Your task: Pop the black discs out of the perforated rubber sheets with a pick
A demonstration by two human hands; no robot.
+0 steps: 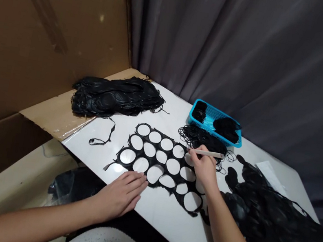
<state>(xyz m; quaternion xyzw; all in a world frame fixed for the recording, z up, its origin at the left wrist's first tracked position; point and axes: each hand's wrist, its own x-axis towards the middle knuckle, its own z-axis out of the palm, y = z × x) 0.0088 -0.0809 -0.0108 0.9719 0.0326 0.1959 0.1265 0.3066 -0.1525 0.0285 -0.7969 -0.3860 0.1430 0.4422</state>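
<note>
A flat black sheet (152, 160) with rows of round holes lies on the white table (158, 215). My left hand (125, 191) rests flat at its near edge, fingers stretched out and holding nothing. Over the sheet's right part, my right hand (203, 165) grips a thin pale tool (213, 154), which points left with its tip near an upper hole. Just behind that hand is a tangle of thin black rings (196, 136). My right hand and forearm cover part of the sheet's right end.
A blue basket (210, 123) holding black rings stands at the back. A thick black bundle (116, 97) lies back left, with a loose black strip (112, 131) nearby. More black sheets (274, 226) cover the right side, beside white paper (270, 175). Cardboard (58, 17) stands left.
</note>
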